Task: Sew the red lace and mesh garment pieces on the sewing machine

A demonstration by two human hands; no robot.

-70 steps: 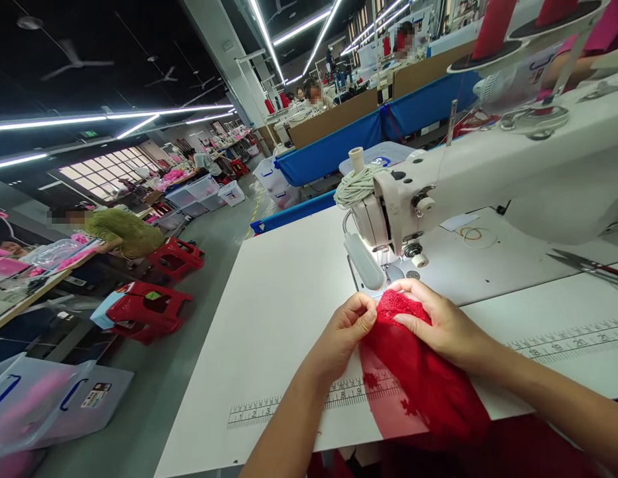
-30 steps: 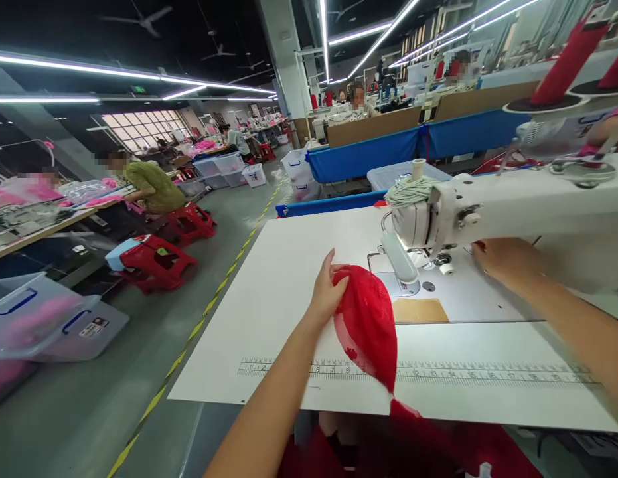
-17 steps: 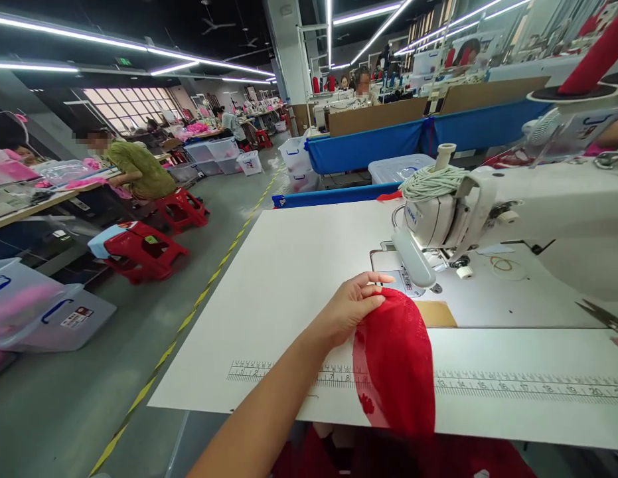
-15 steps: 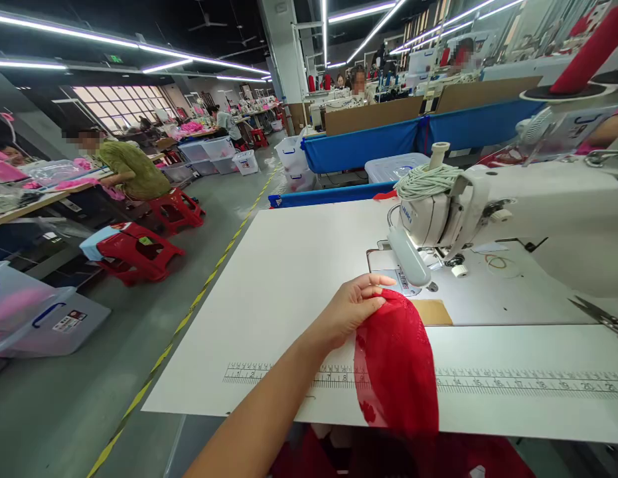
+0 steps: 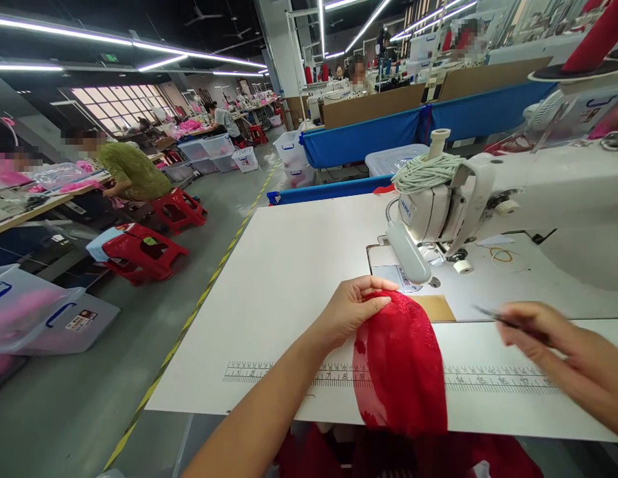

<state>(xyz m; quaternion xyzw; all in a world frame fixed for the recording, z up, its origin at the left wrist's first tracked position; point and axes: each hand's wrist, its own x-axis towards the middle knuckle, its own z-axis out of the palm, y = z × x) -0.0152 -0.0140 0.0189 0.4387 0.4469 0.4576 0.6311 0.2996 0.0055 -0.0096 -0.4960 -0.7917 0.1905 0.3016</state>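
Between the thumb and fingers of my left hand (image 5: pixel 356 307) is the upper edge of a piece of red lace fabric (image 5: pixel 405 372). The fabric hangs over the table's front edge, partly sheer on its left side. My right hand (image 5: pixel 542 335), at the right above the table, is closed around scissors (image 5: pixel 508 320), whose blades point left toward the fabric without touching it. Motion blurs the blades. Just beyond my left hand stands the white sewing machine (image 5: pixel 431 212), with a coil of pale green cord (image 5: pixel 425 174) on its head.
A printed ruler (image 5: pixel 249 372) runs along the front of the white table (image 5: pixel 289 265). Red thread (image 5: pixel 595 40) stands on a cone holder at the right. Red stools (image 5: pixel 144 252), plastic bins (image 5: pixel 89 318) and a seated person (image 5: pixel 134 169) are across the aisle on the left.
My right hand has come in from the right edge with the scissors, moving them left toward the fabric. My left hand keeps its hold and has barely moved.
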